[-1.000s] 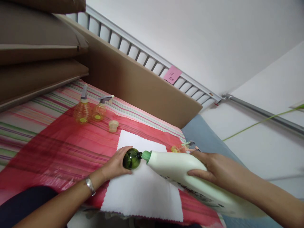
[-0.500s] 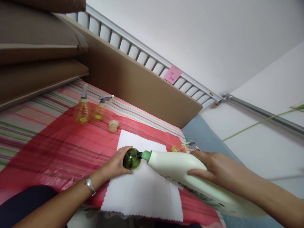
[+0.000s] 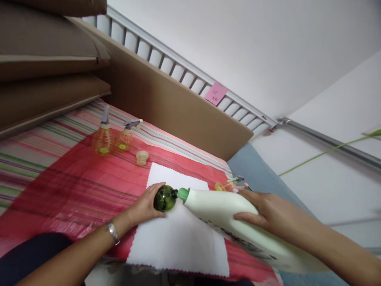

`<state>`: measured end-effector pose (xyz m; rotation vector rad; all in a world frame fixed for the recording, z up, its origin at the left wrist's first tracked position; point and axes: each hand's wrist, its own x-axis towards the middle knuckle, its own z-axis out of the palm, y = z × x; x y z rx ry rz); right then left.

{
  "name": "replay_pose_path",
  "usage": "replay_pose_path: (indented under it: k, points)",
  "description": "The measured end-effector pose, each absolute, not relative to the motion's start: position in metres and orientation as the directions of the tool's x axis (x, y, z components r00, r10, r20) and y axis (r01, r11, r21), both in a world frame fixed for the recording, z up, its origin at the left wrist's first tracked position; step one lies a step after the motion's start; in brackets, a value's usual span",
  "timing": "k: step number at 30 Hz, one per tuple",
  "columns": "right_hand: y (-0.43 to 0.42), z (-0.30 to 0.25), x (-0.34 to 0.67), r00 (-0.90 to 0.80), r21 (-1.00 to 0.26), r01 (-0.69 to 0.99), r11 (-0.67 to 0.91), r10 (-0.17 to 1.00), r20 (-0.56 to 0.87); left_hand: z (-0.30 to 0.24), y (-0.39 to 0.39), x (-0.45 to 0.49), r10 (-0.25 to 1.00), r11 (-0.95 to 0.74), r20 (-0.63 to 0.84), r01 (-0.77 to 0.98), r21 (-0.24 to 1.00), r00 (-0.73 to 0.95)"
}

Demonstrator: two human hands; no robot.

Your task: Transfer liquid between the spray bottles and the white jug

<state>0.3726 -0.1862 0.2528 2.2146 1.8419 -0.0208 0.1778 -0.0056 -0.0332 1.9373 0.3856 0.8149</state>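
Observation:
My left hand (image 3: 150,203) is wrapped round a small dark green see-through bottle (image 3: 165,198) over the white cloth (image 3: 175,242). In my right hand (image 3: 264,210) lies a large pale green bottle (image 3: 220,204), tilted nearly on its side. Its green spout (image 3: 183,194) meets the black neck of the small bottle; whether liquid is flowing between them cannot be made out. My fingers cover part of each bottle.
Two yellowish spray bottles (image 3: 102,139) and a small pale cup-like piece (image 3: 142,157) stand at the back left on red sheeting (image 3: 74,178). Other spray bottles (image 3: 222,186) lie behind my right hand. A brown board (image 3: 166,103) borders the back.
The large bottle and my right hand have shifted very slightly to the left. My left hand keeps its hold on the small bottle.

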Motion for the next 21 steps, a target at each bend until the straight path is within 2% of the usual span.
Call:
replay_pose_path:
  k: [3, 6, 12, 15, 18, 21]
  points:
    - [-0.194, 0.243, 0.374, 0.265, 0.146, 0.961, -0.235, 0.934, -0.24, -0.033, -0.005, 0.177, 0.588, -0.468, 0.359, -0.057, 0.882, 0.725]
    - [-0.201, 0.23, 0.375, 0.311, 0.083, 0.95, -0.3, 0.922, -0.231, -0.033, -0.005, 0.177, 0.597, -0.456, 0.357, -0.062, 0.888, 0.718]
    - [-0.219, 0.198, 0.382, 0.338, -0.108, 0.93, -0.351, 0.934, -0.119, -0.035, -0.007, 0.169, 0.662, -0.317, 0.296, -0.1, 0.943, 0.688]
    - [-0.23, 0.183, 0.391, 0.438, -0.249, 0.871, -0.424, 0.899, 0.003, -0.032, -0.014, 0.162, 0.712, -0.273, 0.263, -0.088, 0.958, 0.651]
    - [-0.232, 0.167, 0.397, 0.596, -0.433, 0.746, -0.505, 0.798, 0.096, -0.032, -0.028, 0.156, 0.761, -0.293, 0.266, -0.053, 0.955, 0.591]
    - [-0.22, 0.147, 0.397, 0.695, -0.649, 0.624, -0.436, 0.69, 0.205, -0.041, -0.048, 0.152, 0.806, -0.333, 0.255, 0.052, 0.942, 0.534]
